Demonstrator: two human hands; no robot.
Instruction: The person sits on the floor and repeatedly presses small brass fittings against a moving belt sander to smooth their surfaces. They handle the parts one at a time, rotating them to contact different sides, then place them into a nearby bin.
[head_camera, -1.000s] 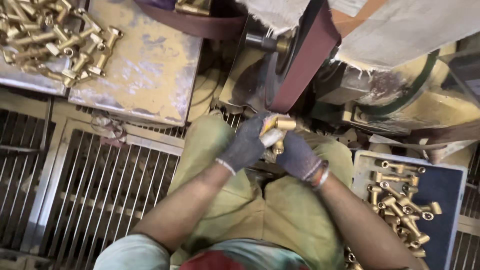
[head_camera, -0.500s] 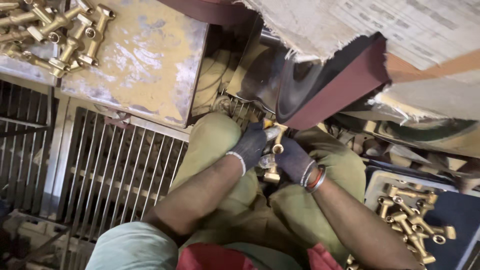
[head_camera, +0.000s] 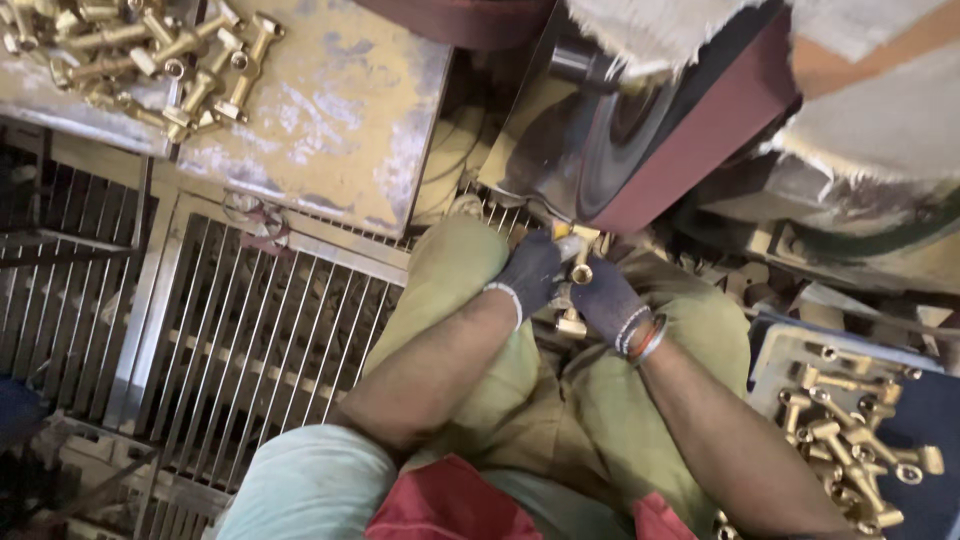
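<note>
Below the sanding belt (head_camera: 690, 150), brass fitting (head_camera: 577, 272) between both gloved hands' fingers (head_camera: 548, 262)

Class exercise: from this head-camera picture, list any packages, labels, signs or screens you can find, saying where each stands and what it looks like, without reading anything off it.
None of these shows: no package, label, sign or screen.
Nearest to a container: a blue tray at lower right, rectangular, holding loose brass fittings.
Both gloved hands, left hand and right hand, hold a brass fitting bare, without wrapping.
</note>
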